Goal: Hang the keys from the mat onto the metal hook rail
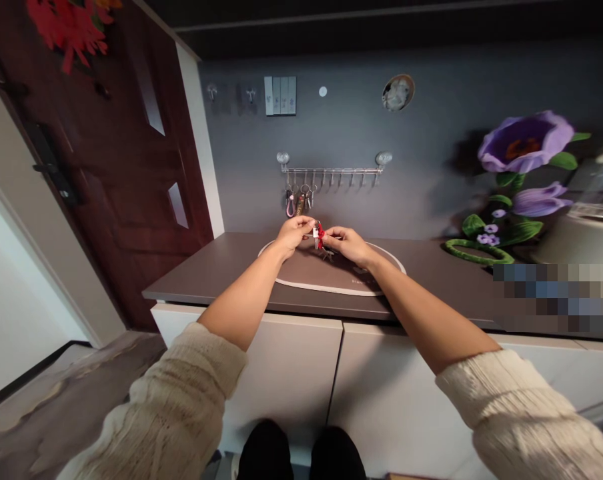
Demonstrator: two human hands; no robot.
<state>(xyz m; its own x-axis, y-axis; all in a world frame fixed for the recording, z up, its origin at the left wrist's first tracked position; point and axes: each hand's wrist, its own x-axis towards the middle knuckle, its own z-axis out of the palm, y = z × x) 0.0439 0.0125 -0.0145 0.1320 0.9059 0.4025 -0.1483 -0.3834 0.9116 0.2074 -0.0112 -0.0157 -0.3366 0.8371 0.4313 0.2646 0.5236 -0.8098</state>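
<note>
Above the oval mat (326, 283) on the counter, both my hands meet at a bunch of keys (326, 253) on a ring with a red charm (321, 235). My left hand (296, 235) pinches the ring side, close to a small white tag (315, 233). From the other side, the fingertips of my right hand (349, 244) are closed on the red charm. A clear hook rack (331, 171) is fixed to the wall just behind. On its left hooks hang several key rings (301, 197), one with a pink loop (290, 205).
The dark counter (191, 270) runs above white cabinet doors (281, 360). To the right stand purple artificial flowers (526, 143) beside a pale lampshade-like object (566, 237). A dark red door (126, 147) is on the left. Wall switches (280, 96) and small hooks (250, 95) sit higher up.
</note>
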